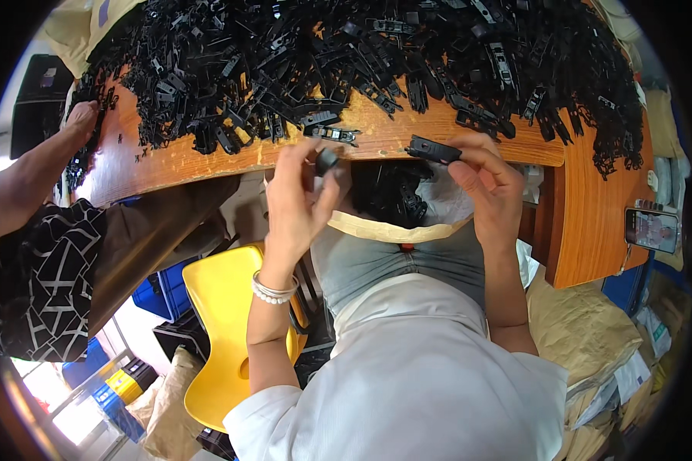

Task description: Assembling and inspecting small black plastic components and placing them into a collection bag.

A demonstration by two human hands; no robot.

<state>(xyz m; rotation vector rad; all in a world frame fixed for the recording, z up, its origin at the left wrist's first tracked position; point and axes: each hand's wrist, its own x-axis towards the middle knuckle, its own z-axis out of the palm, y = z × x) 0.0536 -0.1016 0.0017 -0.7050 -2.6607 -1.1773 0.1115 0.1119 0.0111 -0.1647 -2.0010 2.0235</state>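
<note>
Over the table's front edge, my left hand (291, 188) pinches a small dark plastic piece (327, 160) between thumb and fingers; it is slightly blurred. My right hand (490, 175) grips one end of an oblong black plastic part (434, 149), whose other end points left toward my left hand. The two pieces are apart. Below and between my hands, an open sack with a pale rim (396, 233) rests at my lap, with black plastic parts (396, 198) inside. Just beyond my left hand, a black part with a grey metallic strip (332, 135) lies near the table edge.
A large heap of black plastic parts (284, 69) covers much of the wooden table (592, 207). At the left, another person's hand (83, 117) reaches to the heap. A yellow chair (219, 307) stands left of me, paper sacks (577, 323) at the right, a phone (651, 230) at the table's right edge.
</note>
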